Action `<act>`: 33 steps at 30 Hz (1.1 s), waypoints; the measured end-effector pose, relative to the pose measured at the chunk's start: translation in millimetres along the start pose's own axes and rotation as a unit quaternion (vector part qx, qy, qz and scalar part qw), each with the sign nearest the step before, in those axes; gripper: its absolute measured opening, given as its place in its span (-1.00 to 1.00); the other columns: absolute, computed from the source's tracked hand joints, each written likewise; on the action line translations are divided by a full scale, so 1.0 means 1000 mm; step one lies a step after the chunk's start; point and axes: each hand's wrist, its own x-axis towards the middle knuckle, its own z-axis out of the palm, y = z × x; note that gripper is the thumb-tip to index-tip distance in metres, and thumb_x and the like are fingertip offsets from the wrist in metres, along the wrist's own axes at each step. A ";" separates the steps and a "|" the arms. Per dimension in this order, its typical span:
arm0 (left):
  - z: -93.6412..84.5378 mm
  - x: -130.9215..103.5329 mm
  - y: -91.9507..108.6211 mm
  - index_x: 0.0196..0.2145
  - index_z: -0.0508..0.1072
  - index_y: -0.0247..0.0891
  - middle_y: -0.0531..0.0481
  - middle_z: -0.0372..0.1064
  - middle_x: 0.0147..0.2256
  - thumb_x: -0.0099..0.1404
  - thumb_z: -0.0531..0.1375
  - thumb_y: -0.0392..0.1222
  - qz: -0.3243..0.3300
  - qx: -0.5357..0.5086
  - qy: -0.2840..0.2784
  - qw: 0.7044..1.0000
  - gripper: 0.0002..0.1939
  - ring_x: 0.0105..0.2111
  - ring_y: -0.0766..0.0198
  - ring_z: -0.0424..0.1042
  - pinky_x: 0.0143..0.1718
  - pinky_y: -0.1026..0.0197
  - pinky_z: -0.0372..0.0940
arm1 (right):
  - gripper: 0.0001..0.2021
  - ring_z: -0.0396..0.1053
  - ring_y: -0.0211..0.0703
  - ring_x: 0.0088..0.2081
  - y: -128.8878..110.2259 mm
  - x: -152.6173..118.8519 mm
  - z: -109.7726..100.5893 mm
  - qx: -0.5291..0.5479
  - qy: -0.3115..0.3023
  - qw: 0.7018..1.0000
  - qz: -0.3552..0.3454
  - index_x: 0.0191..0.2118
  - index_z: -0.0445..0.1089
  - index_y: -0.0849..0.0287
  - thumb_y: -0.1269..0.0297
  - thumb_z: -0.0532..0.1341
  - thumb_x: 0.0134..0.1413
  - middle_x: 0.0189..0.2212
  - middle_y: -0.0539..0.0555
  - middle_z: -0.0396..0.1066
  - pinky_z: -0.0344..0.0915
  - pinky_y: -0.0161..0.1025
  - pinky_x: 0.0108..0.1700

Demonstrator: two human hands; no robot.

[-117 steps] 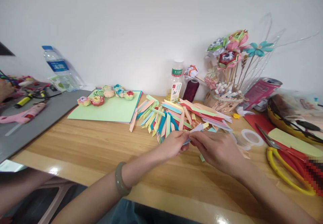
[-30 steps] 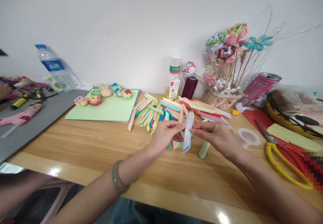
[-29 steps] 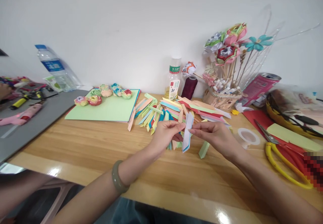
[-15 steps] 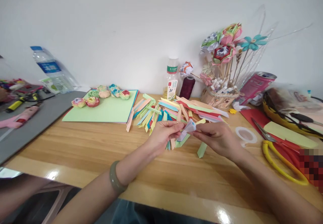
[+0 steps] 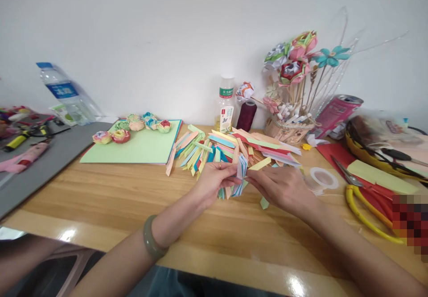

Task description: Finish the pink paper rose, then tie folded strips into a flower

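Between my two hands is a small bundle of folded paper (image 5: pixel 241 172), white, blue and pink, standing roughly upright. My left hand (image 5: pixel 214 179) pinches its left side with thumb and fingers. On the other side, my right hand (image 5: pixel 284 185) has its fingers pressed together at the bundle's middle; a thin thread seems to run from there toward the clear spool (image 5: pixel 323 179). Just behind the hands lies a loose pile of coloured folded paper strips (image 5: pixel 200 152). A green strip (image 5: pixel 264 203) lies below my right hand.
Several paper flowers (image 5: pixel 120 136) lie on green sheets (image 5: pixel 143 150) at the left. Behind stand a bottle (image 5: pixel 226 105), dark red thread (image 5: pixel 246 115) and a flower basket (image 5: pixel 287 129). Yellow-handled scissors (image 5: pixel 364 212) lie right. A person's arm (image 5: pixel 23 259) shows at lower left.
The paper bundle has turned from slanting to nearly upright, showing its striped folded edges. My right hand has shifted slightly left and down. The view has shifted a little.
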 end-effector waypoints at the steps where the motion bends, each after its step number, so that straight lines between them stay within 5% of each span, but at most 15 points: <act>1: 0.000 0.000 0.000 -0.58 0.44 -0.41 0.00 0.37 -0.65 0.01 0.23 -0.33 0.001 0.003 0.005 1.000 -0.92 -0.67 0.45 0.35 -0.62 0.44 0.20 | -0.81 0.22 -0.28 -0.59 -0.002 0.001 -0.001 -0.037 -0.001 0.999 -0.018 -0.23 0.37 0.19 0.33 0.04 0.14 -0.66 -0.01 0.33 -0.02 -0.32 -0.55; 7: 0.002 -0.004 0.001 -0.64 0.41 -0.39 0.03 0.34 -0.67 -0.04 0.23 -0.36 0.011 0.013 0.039 0.999 -0.91 -0.67 0.45 0.34 -0.58 0.42 0.23 | -0.78 0.16 -0.28 -0.63 -0.014 0.008 -0.002 -0.142 0.016 0.985 -0.099 -0.27 0.35 0.31 0.50 -0.04 0.13 -0.70 -0.02 0.26 -0.06 -0.28 -0.59; 15: 0.002 -0.002 -0.004 -0.64 0.46 -0.37 0.04 0.34 -0.67 -0.18 0.32 -0.23 0.044 0.023 -0.003 0.999 -0.85 -0.65 0.44 0.30 -0.52 0.36 0.23 | -0.78 0.09 -0.33 -0.65 -0.018 0.011 0.000 -0.076 0.049 0.994 -0.067 -0.40 0.34 0.27 0.45 -0.03 0.14 -0.73 -0.06 0.19 -0.08 -0.33 -0.58; 23: -0.004 -0.001 0.001 -0.50 0.54 -0.33 0.02 0.41 -0.58 -0.19 0.35 -0.19 0.030 0.149 -0.065 0.986 -0.77 -0.61 0.47 0.26 -0.53 0.37 0.18 | -0.81 0.14 -0.33 -0.63 -0.012 0.017 -0.022 0.032 -0.179 0.983 -0.030 -0.43 0.39 0.18 0.45 0.04 0.02 -0.63 0.00 0.35 -0.25 -0.29 -0.56; 27: -0.007 -0.003 0.002 -0.51 0.53 -0.33 0.04 0.39 -0.63 -0.14 0.31 -0.19 0.011 0.254 -0.128 0.959 -0.82 -0.64 0.44 0.26 -0.58 0.36 0.17 | -0.80 0.16 -0.35 -0.62 -0.010 0.016 -0.029 0.099 -0.242 0.965 -0.001 -0.42 0.42 0.14 0.41 0.05 0.05 -0.62 -0.02 0.38 -0.21 -0.31 -0.56; 33: -0.002 -0.007 -0.005 -0.52 0.51 -0.35 0.06 0.40 -0.61 -0.16 0.30 -0.26 -0.032 0.298 -0.143 0.943 -0.84 -0.63 0.44 0.29 -0.55 0.34 0.20 | -0.76 0.18 -0.36 -0.58 -0.011 0.014 -0.034 0.196 -0.312 0.930 0.001 -0.54 0.38 0.20 0.42 0.05 0.06 -0.61 -0.03 0.37 -0.10 -0.36 -0.52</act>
